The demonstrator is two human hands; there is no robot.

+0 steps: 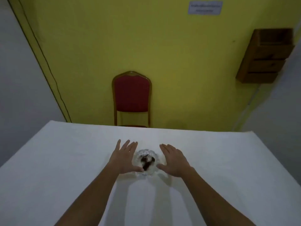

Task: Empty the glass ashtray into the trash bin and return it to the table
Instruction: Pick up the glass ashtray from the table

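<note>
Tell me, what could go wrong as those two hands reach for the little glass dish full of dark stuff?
1. The glass ashtray is still full of dark ash; tilting it during the lift could spill onto the white tablecloth.
2. The left hand and right hand are open on either side, not yet gripping; smooth glass might slip.
3. No trash bin is visible, so the full ashtray may need carrying some way.

function room | white-clothed table (65,160) | red banquet chair (132,95) | yellow wall (130,38) with notice (205,7)
</note>
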